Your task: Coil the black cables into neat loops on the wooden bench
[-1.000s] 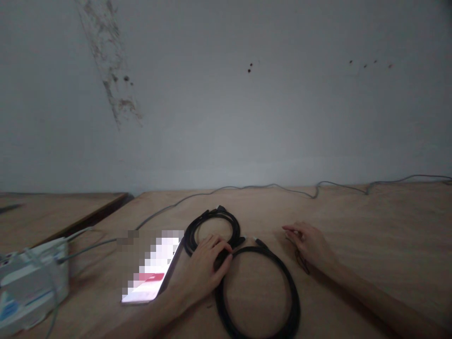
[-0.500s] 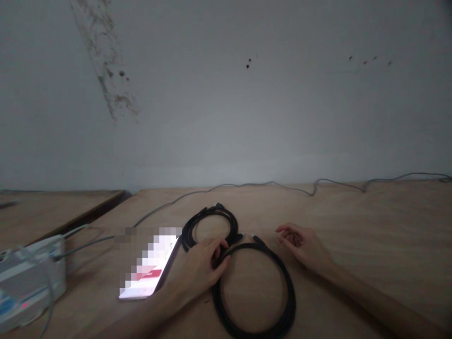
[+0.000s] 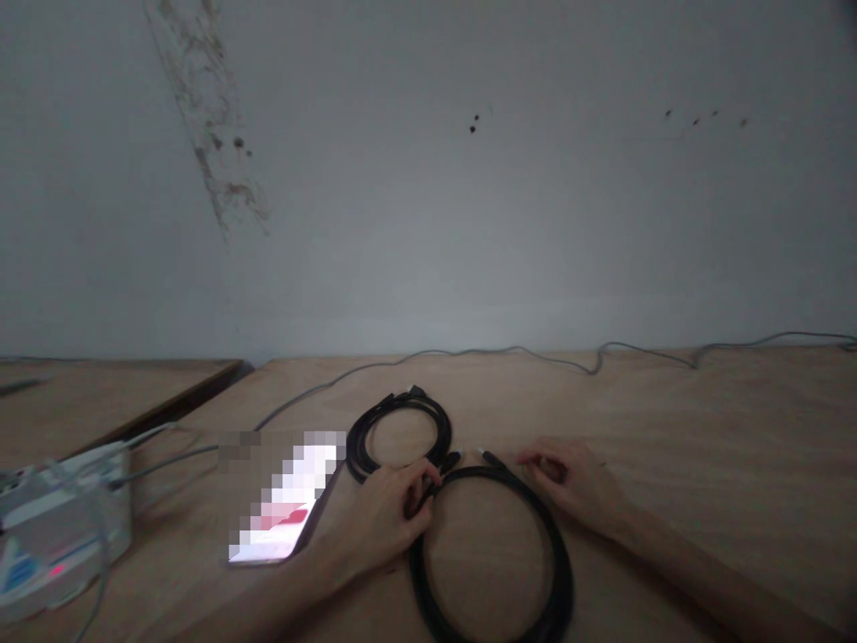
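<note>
Two coils of black cable lie on the wooden table. The smaller coil [image 3: 438,420] is farther off; the larger coil [image 3: 559,563] is nearer and to its right. My left hand [image 3: 395,509] is closed with its fingertips at the left side of the larger coil, where the two coils meet, pinching the cable there. Two plug ends [image 3: 494,459] point toward each other between the coils. My right hand [image 3: 572,478] rests on the table just right of the plug ends, fingers curled, thumb and forefinger close together; whether something small is between them is not visible.
A phone [image 3: 285,527] with a lit, partly pixelated screen lies left of my left hand. At the far left is a white power strip [image 3: 60,536] with cables plugged in. A thin grey cable [image 3: 375,364] runs along the table's back by the wall.
My right hand has come slightly lower, its thumb and forefinger closer together. The larger coil has shifted a little to the right and nearer. My left hand keeps its hold.
</note>
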`<state>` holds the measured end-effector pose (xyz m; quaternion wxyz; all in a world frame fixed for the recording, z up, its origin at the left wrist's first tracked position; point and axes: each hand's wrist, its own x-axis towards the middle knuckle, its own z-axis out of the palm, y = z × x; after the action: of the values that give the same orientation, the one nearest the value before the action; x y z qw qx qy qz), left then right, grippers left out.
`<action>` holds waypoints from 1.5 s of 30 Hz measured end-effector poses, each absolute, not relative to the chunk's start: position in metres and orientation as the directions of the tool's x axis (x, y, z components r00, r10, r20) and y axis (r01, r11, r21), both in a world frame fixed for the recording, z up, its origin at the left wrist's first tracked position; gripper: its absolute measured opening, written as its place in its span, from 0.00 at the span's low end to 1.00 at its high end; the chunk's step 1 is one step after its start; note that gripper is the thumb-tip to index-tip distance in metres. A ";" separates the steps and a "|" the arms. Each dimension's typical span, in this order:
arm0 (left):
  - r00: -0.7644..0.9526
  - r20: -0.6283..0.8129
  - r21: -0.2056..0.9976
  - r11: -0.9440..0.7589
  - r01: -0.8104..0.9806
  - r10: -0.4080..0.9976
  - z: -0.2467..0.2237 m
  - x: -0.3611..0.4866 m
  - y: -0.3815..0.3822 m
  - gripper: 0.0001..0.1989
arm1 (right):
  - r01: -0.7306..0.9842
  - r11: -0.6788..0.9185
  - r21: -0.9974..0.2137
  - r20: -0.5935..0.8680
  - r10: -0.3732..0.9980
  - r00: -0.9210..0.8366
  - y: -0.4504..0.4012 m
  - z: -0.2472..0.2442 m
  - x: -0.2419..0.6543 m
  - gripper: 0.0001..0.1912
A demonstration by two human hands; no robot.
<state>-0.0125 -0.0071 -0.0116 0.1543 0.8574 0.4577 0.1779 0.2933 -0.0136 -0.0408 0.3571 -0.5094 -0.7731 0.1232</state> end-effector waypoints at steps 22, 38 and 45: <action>0.563 0.177 0.383 -0.583 0.716 0.807 -0.016 -0.013 -0.007 0.13 | 0.807 0.405 -0.430 0.368 0.895 -0.253 -0.017 -0.053 0.295 0.13; 0.641 0.213 0.394 -0.665 0.635 0.738 -0.008 -0.011 -0.017 0.10 | 0.757 0.457 -0.467 0.349 0.882 -0.318 -0.023 -0.049 0.284 0.10; 0.630 0.367 0.387 -0.728 0.566 0.685 -0.006 -0.012 -0.013 0.09 | 0.718 0.552 -0.424 0.356 0.831 -0.428 -0.021 -0.049 0.277 0.12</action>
<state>-0.0116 -0.0132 -0.0055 0.1185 0.8950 0.3492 0.2511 0.2766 -0.0206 -0.0489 0.2697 -0.4616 -0.8386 0.1045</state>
